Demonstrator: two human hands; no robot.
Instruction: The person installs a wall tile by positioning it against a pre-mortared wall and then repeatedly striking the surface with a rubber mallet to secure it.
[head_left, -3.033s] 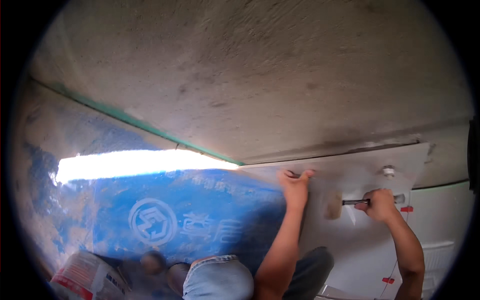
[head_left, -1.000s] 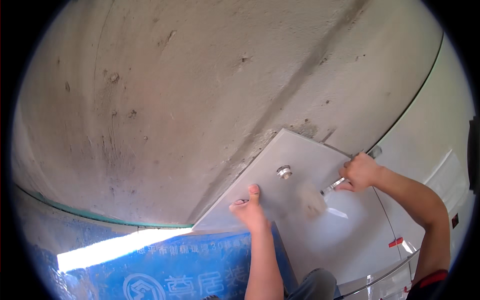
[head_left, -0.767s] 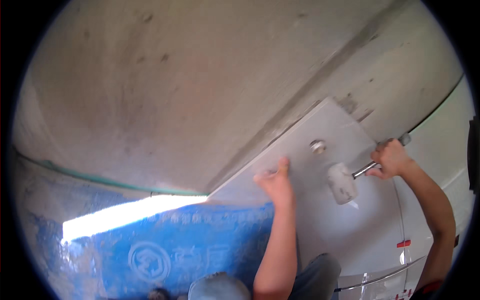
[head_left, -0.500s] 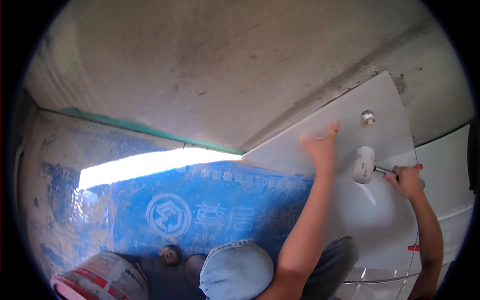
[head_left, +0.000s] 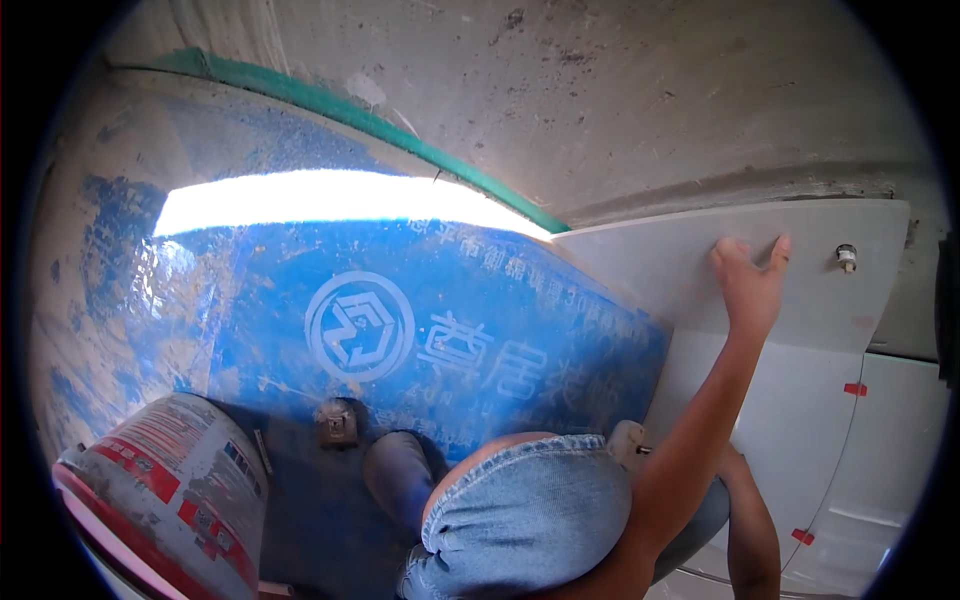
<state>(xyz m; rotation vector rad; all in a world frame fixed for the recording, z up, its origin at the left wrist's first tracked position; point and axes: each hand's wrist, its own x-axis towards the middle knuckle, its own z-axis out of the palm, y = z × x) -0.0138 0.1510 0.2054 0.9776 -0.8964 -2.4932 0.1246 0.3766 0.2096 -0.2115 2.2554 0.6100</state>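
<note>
My left hand [head_left: 750, 285] is on a large light-grey tile [head_left: 640, 260], thumb and fingers spread and nothing held. Beside it, a short metal pipe fitting [head_left: 847, 257] stands out from the tile. A mallet with a whitish, worn head [head_left: 627, 443] is by my knee, its handle running behind my left forearm. That forearm hides most of my right hand [head_left: 735, 467], which lies at the handle's other end; its fingers do not show. Red clips [head_left: 855, 389] sit along the joint between the neighbouring tiles.
A dirty white and red bucket [head_left: 190, 480] stands at lower left. Near my foot is a small dusty brown object [head_left: 337, 424]. Blue printed sheeting [head_left: 480, 300] covers the floor, with a bright sunlit strip. A bare concrete wall [head_left: 650, 100] with a green strip [head_left: 330, 105] rises beyond.
The mallet has come down from the tile's face to beside my knee, with my right arm drawn back. My left hand stays at the tile. The view has turned, shifting everything.
</note>
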